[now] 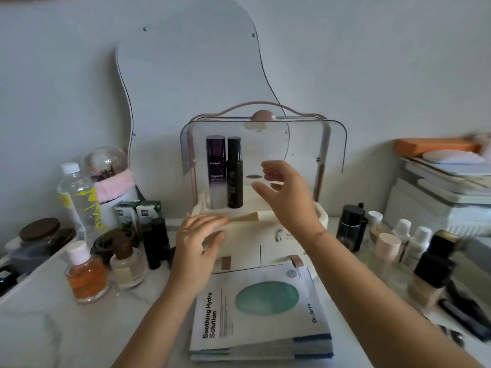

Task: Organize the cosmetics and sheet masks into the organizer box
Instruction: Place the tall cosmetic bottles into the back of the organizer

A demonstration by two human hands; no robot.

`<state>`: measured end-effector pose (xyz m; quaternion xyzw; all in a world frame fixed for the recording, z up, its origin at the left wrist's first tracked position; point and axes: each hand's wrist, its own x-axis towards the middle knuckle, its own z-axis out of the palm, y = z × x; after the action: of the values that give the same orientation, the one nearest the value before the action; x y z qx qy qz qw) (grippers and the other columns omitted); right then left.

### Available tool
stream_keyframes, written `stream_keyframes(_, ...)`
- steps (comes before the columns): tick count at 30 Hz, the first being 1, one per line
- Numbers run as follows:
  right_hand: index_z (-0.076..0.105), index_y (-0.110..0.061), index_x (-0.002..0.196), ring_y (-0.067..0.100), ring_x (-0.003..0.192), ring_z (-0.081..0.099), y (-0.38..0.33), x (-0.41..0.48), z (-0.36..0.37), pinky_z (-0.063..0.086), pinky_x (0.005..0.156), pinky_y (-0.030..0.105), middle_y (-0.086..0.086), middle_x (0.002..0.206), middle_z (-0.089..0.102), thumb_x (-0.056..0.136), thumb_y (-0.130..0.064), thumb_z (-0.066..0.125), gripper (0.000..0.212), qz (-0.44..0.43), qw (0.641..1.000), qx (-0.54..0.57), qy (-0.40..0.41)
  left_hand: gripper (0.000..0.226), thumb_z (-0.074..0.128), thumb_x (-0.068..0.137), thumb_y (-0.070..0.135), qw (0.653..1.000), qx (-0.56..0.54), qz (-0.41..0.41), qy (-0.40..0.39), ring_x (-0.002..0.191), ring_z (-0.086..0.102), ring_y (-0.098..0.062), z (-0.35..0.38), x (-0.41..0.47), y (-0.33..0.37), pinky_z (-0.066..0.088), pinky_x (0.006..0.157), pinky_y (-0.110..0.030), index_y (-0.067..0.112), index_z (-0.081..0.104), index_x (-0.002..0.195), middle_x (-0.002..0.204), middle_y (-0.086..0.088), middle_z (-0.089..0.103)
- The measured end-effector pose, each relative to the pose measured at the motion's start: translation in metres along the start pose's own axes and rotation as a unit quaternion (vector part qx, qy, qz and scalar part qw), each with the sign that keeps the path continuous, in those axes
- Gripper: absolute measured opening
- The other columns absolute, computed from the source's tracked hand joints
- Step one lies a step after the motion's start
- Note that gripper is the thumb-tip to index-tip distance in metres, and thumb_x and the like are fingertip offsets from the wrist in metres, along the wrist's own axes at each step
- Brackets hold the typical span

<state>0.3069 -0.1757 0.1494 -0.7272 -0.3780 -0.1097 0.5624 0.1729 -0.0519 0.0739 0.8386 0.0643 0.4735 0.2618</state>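
fingers (212, 224) of the left hand (198, 243) lie spread on the organizer box (265, 235); right hand (288, 196) hovers loose, empty.

I'm at my home vanity: wavy wall mirror (186, 75), marble-look tabletop (79, 328), skincare bottles (409, 240) crowding both sides.

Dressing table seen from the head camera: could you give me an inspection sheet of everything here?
Surface: white marble-look tabletop, crowded at both sides.
Job's things: cream organizer box with clear lid raised, holding a purple-capped bottle and a black bottle; stack of blue-and-white sheet mask packs in front.
Clutter: clear water bottle, orange liquid bottle, small white-capped bottles.
Hands: left hand at the box front, right hand open inside, both empty.
Cables: nothing seen.
Surroundings: wavy wall mirror, stacked books.
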Motion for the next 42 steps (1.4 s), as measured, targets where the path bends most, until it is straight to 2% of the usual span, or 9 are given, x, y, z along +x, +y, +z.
stream_keyframes(4, 0.064, -0.025, 0.103, 0.003, 0.088, 0.064, 0.014, -0.05, -0.063, 0.052, 0.08, 0.018, -0.013, 0.095, 0.067, 0.081, -0.023, 0.07, 0.023, -0.031, 0.993, -0.01, 0.111, 0.029, 0.064, 0.085, 0.005, 1.0, 0.004, -0.006, -0.012, 0.112, 0.055, -0.013, 0.0, -0.002, -0.001, 0.032, 0.107, -0.031, 0.015, 0.068, 0.112, 0.112, 0.008, 0.065)
stream_keyframes(6, 0.063, -0.022, 0.104, 0.007, 0.09, 0.064, 0.03, -0.052, -0.091, 0.053, 0.083, 0.024, -0.009, 0.098, 0.066, 0.08, -0.024, 0.07, 0.025, -0.006, 0.991, -0.066, 0.119, 0.029, 0.063, 0.086, 0.006, 1.0, 0.013, -0.008, -0.015, 0.112, 0.055, -0.015, 0.0, -0.003, -0.002, 0.032, 0.106, -0.03, 0.014, 0.068, 0.113, 0.113, 0.005, 0.065)
stream_keyframes(12, 0.056, -0.018, 0.122, 0.011, 0.104, 0.054, 0.08, -0.011, -0.138, 0.041, 0.085, 0.023, 0.0, 0.119, 0.06, 0.079, -0.031, 0.07, 0.047, 0.049, 0.955, -0.29, -0.035, 0.029, 0.063, 0.086, 0.006, 0.999, 0.025, -0.019, -0.016, 0.112, 0.054, -0.018, 0.002, -0.003, -0.003, 0.029, 0.103, -0.017, 0.012, 0.067, 0.113, 0.113, 0.005, 0.064)
stream_keyframes(16, 0.056, -0.019, 0.123, 0.018, 0.105, 0.057, 0.104, 0.004, -0.14, 0.046, 0.09, 0.03, 0.003, 0.12, 0.062, 0.076, -0.032, 0.072, 0.051, 0.104, 0.937, -0.302, -0.142, 0.028, 0.063, 0.085, 0.007, 0.999, 0.031, -0.019, -0.016, 0.112, 0.053, -0.016, 0.002, -0.004, -0.003, 0.027, 0.101, -0.008, 0.013, 0.067, 0.113, 0.113, 0.007, 0.063)
stream_keyframes(22, 0.058, -0.02, 0.116, 0.018, 0.092, 0.058, 0.113, 0.011, -0.138, 0.05, 0.079, 0.029, 0.003, 0.112, 0.063, 0.071, -0.03, 0.076, 0.049, 0.111, 0.918, -0.33, -0.188, 0.028, 0.063, 0.085, 0.007, 0.999, 0.028, -0.022, -0.017, 0.112, 0.054, -0.019, 0.002, -0.003, -0.005, 0.027, 0.101, -0.009, 0.013, 0.067, 0.112, 0.112, 0.005, 0.064)
stream_keyframes(28, 0.058, -0.018, 0.113, 0.021, 0.092, 0.061, 0.079, 0.006, -0.148, 0.054, 0.075, 0.031, 0.006, 0.109, 0.065, 0.071, -0.026, 0.077, 0.046, 0.093, 0.94, -0.301, -0.13, 0.027, 0.063, 0.086, 0.007, 0.999, 0.027, -0.014, -0.014, 0.11, 0.055, -0.018, 0.001, -0.003, -0.006, 0.026, 0.103, -0.014, 0.013, 0.068, 0.111, 0.111, 0.005, 0.065)
stream_keyframes(32, 0.058, -0.025, 0.108, 0.014, 0.084, 0.062, 0.028, -0.021, -0.173, 0.042, 0.063, 0.016, -0.005, 0.097, 0.065, 0.069, -0.026, 0.078, 0.044, 0.034, 0.966, -0.258, -0.012, 0.026, 0.063, 0.085, 0.008, 1.0, 0.022, -0.01, -0.01, 0.109, 0.055, -0.017, 0.001, -0.002, -0.005, 0.025, 0.103, -0.011, 0.013, 0.068, 0.11, 0.11, 0.007, 0.064)
stream_keyframes(36, 0.059, -0.035, 0.103, -0.006, 0.082, 0.064, -0.031, -0.059, -0.174, 0.046, 0.067, 0.009, -0.023, 0.087, 0.065, 0.062, -0.035, 0.076, 0.045, -0.052, 0.985, -0.147, 0.078, 0.026, 0.062, 0.086, 0.012, 1.0, 0.003, -0.013, -0.003, 0.111, 0.054, -0.015, 0.002, -0.003, -0.004, 0.034, 0.107, -0.037, 0.017, 0.068, 0.111, 0.11, 0.012, 0.063)
stream_keyframes(42, 0.055, -0.033, 0.11, 0.005, 0.086, 0.065, -0.044, -0.042, -0.09, 0.053, 0.077, 0.014, -0.015, 0.095, 0.066, 0.071, -0.021, 0.078, 0.047, -0.123, 0.988, -0.089, 0.017, 0.028, 0.065, 0.084, 0.005, 0.999, -0.023, -0.019, 0.017, 0.112, 0.051, -0.007, 0.003, -0.004, -0.002, 0.035, 0.106, -0.05, 0.019, 0.068, 0.109, 0.108, 0.017, 0.062)
